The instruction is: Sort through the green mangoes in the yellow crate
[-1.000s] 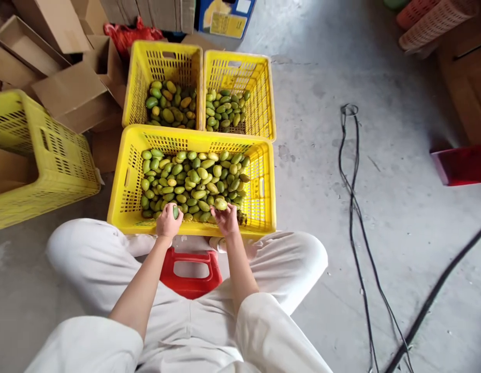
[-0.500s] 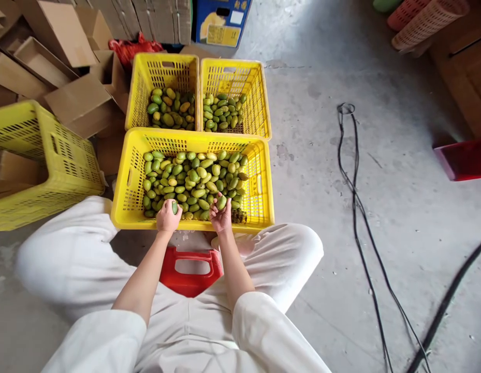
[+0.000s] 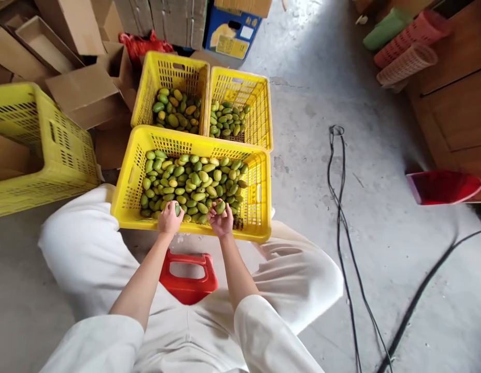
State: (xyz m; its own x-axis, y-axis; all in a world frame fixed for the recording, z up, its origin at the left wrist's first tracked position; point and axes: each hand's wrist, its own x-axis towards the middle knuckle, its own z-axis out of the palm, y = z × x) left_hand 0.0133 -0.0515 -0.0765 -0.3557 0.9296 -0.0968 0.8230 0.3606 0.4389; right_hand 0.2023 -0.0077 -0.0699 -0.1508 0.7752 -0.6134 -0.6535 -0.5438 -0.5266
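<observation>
A big yellow crate (image 3: 126,202) full of small green mangoes (image 3: 193,178) stands on the floor between my knees. My left hand (image 3: 168,218) is closed round a green mango (image 3: 177,209) at the crate's near edge. My right hand (image 3: 221,220) holds another green mango (image 3: 220,206) in curled fingers just beside it. Behind stand two smaller yellow crates: the left crate (image 3: 147,88) holds larger green and yellowish mangoes, the right crate (image 3: 259,103) holds small green ones.
I sit on a red stool (image 3: 188,274). A yellow crate (image 3: 34,150) lies on its side at the left among cardboard boxes (image 3: 81,93). Black cables (image 3: 341,197) run over the concrete floor on the right, near a red tray (image 3: 442,186) and a wooden cabinet (image 3: 453,103).
My head has turned, shifting the view. Both hands stay at the near edge of the big crate, each still holding a mango; the right hand has turned its fruit slightly.
</observation>
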